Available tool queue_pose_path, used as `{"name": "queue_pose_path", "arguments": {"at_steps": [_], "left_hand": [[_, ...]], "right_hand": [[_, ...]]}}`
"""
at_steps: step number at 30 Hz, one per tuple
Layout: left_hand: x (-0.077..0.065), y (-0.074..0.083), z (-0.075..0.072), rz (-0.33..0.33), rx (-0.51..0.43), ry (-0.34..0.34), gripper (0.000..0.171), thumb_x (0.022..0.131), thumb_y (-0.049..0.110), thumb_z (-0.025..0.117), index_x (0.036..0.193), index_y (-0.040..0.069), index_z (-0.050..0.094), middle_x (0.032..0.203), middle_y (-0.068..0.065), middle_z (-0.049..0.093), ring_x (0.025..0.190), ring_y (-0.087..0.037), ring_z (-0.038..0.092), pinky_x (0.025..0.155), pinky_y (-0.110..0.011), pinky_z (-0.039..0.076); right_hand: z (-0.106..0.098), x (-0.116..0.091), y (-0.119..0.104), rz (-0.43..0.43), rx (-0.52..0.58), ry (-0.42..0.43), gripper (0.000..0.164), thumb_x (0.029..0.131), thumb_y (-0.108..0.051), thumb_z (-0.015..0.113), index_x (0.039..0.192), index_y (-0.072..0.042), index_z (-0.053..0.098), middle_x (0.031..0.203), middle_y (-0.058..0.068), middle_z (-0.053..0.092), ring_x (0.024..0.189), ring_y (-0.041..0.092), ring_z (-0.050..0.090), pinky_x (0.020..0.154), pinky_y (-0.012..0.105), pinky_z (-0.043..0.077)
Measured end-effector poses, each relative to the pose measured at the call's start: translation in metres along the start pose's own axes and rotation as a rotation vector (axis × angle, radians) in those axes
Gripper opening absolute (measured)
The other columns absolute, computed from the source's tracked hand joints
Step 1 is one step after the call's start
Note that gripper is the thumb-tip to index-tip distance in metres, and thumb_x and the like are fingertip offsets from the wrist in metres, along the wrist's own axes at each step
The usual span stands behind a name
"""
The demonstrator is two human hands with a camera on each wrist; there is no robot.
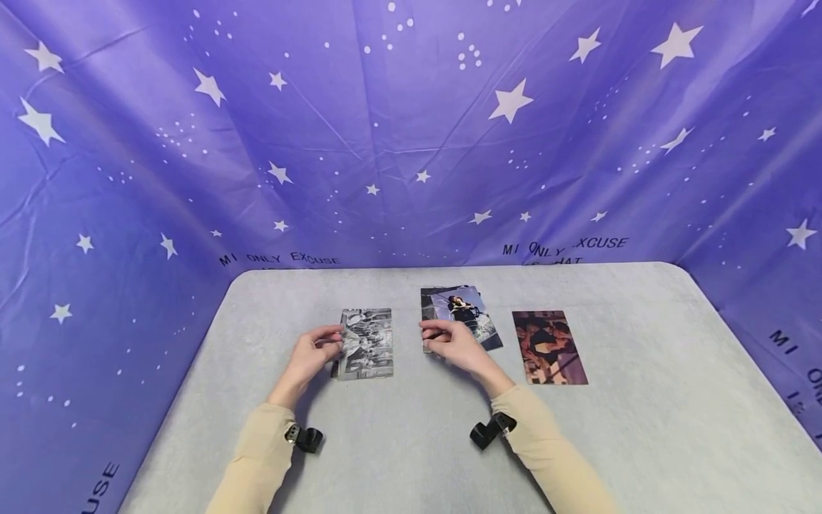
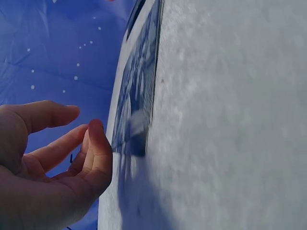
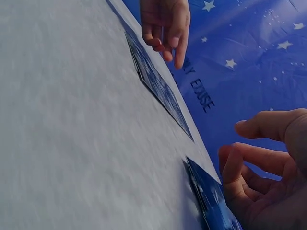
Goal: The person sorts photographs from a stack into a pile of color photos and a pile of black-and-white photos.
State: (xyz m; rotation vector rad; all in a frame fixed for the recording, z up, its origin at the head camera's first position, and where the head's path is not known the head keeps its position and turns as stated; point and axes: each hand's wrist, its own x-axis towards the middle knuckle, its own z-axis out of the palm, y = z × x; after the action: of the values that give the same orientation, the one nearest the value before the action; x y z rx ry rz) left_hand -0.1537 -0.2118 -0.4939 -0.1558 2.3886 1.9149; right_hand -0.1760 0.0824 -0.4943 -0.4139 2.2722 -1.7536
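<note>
Head | left hand (image 1: 312,355), right hand (image 1: 457,346): relaxed, empty | brown photo (image 1: 550,348) rightmost | starry curtain (image 1: 385,100) behind

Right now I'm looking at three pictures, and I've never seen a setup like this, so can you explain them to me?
There is no robot here, just a person's bare left hand and right hand. The wide picture comes from a camera worn on the head, looking forward and down. The two close ones come from a camera on each wrist, so the grey table looks tipped sideways in them. On it lie a black-and-white picture card near the left hand, an overlapping pile of cards by the right hand, and a reddish-brown card farther right. Behind hangs a purple star-patterned backdrop. Neither hand seems to hold anything; the close pictures show nothing in their grasp.
</note>
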Motion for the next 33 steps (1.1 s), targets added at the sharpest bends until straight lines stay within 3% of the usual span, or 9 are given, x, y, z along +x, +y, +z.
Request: {"name": "queue_pose_path", "arguments": {"at_steps": [6, 11, 27, 33], "left_hand": [[0.001, 0.002, 0.008, 0.027, -0.065, -0.012, 0.037, 0.083, -0.012, 0.057, 0.12, -0.018, 0.055, 0.101, -0.025, 0.061, 0.078, -0.01, 0.062, 0.071, -0.02, 0.054], [0.003, 0.003, 0.016, 0.036, -0.063, -0.037, 0.035, 0.083, -0.012, 0.058, 0.118, -0.017, 0.056, 0.101, -0.026, 0.063, 0.08, -0.013, 0.063, 0.073, -0.019, 0.053], [0.005, 0.007, 0.041, 0.048, -0.047, -0.088, 0.034, 0.083, -0.012, 0.059, 0.117, -0.016, 0.059, 0.102, -0.028, 0.063, 0.081, -0.016, 0.064, 0.074, -0.019, 0.053], [0.006, 0.01, 0.054, 0.069, -0.087, -0.116, 0.035, 0.083, -0.012, 0.06, 0.117, -0.018, 0.057, 0.098, -0.025, 0.064, 0.079, -0.013, 0.064, 0.073, -0.021, 0.053]], "right_hand": [[-0.017, -0.001, 0.006, -0.027, -0.003, 0.022, 0.04, 0.084, 0.004, 0.064, 0.123, 0.014, 0.057, 0.103, 0.026, 0.065, 0.081, 0.026, 0.065, 0.06, 0.023, 0.051], [-0.028, -0.004, 0.007, -0.05, -0.008, 0.027, 0.039, 0.084, 0.007, 0.063, 0.122, 0.016, 0.055, 0.102, 0.03, 0.064, 0.08, 0.024, 0.064, 0.061, 0.018, 0.049], [-0.066, -0.017, 0.017, 0.012, -0.033, 0.09, 0.042, 0.086, 0.003, 0.064, 0.125, 0.014, 0.054, 0.107, 0.029, 0.063, 0.089, 0.022, 0.065, 0.068, 0.02, 0.051], [-0.076, -0.022, 0.02, 0.021, -0.012, 0.131, 0.041, 0.087, 0.004, 0.062, 0.125, 0.016, 0.053, 0.106, 0.031, 0.062, 0.085, 0.019, 0.065, 0.065, 0.019, 0.049]]}}
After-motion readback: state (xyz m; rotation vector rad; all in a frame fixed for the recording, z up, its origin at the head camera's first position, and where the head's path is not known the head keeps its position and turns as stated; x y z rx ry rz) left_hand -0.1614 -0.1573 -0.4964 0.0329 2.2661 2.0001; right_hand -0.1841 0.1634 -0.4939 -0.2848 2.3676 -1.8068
